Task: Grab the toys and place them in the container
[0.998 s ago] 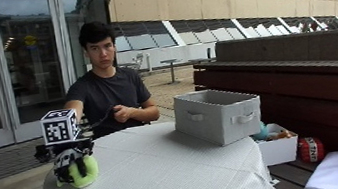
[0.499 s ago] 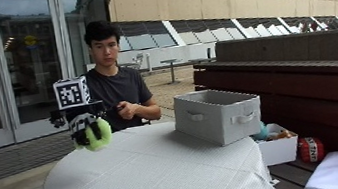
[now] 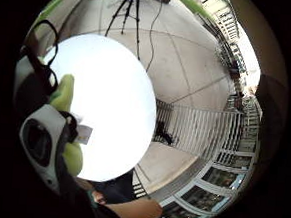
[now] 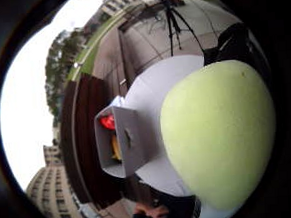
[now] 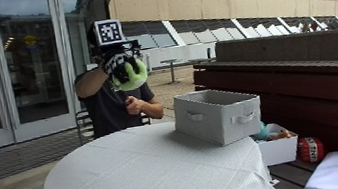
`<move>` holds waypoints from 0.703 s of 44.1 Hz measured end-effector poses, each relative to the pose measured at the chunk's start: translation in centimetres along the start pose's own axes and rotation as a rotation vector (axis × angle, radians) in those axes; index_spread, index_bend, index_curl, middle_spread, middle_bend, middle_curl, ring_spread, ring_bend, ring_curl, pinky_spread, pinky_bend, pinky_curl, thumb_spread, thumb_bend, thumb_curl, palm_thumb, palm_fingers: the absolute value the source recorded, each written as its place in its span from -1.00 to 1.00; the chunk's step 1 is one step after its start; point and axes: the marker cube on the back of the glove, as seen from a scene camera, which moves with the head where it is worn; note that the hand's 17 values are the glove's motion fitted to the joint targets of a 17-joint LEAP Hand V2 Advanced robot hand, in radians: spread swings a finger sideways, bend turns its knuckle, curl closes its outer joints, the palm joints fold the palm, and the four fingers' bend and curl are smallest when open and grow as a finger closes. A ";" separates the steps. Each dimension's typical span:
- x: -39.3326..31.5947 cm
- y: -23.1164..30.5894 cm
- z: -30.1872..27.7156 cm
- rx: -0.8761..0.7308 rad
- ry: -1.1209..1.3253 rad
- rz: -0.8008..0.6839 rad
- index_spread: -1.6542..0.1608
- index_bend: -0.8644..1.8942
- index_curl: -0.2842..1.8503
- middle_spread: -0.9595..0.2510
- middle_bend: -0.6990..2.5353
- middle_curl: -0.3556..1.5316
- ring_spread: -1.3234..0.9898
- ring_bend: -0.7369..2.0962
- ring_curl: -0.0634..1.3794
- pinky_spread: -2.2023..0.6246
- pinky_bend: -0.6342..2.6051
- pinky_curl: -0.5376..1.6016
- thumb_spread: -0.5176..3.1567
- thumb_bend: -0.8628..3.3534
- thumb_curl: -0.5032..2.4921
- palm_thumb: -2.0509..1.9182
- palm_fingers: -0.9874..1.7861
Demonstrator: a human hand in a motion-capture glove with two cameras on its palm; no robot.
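Since a second earlier the yellow-green toy [image 5: 131, 76] had been raised from the surface [image 5: 148, 178] to head height, held in the curled fingers of the right hand [image 5: 119, 65], well short of the grey fabric container [image 5: 216, 116], so transfer remained outstanding.

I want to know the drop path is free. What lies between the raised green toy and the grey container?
Nothing: in the outside view only air and bare tablecloth separate the green toy in the right hand from the grey container.
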 end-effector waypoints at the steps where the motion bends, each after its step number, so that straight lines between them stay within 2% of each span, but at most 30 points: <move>1: -0.8 0.1 -0.4 0.007 -0.003 -0.007 0.45 0.02 -0.47 -0.18 -0.18 0.01 -0.22 0.32 -0.23 0.24 0.02 -0.11 -0.47 -0.52 -0.11 0.38 0.45; 6: -5.2 1.1 -2.6 -0.009 -0.025 -0.052 0.44 0.00 -0.46 -0.20 -0.19 0.03 -0.22 0.31 -0.23 0.24 0.01 -0.11 -0.47 -0.53 -0.09 0.38 0.46; 10: -9.1 2.0 -4.3 -0.086 -0.030 0.029 0.44 -0.01 -0.45 -0.22 -0.21 0.04 -0.23 0.31 -0.23 0.24 0.01 -0.11 -0.46 -0.53 -0.08 0.38 0.46; 15: -12.7 1.6 -4.6 0.034 -0.032 -0.151 0.43 -0.04 -0.44 -0.23 -0.22 0.05 -0.23 0.30 -0.23 0.24 0.00 -0.11 -0.45 -0.54 -0.07 0.38 0.47; 31: -27.5 6.5 -5.7 0.037 -0.048 -0.319 0.41 -0.10 -0.39 -0.27 -0.27 0.10 -0.23 0.28 -0.22 0.24 -0.02 -0.11 -0.44 -0.55 -0.03 0.39 0.48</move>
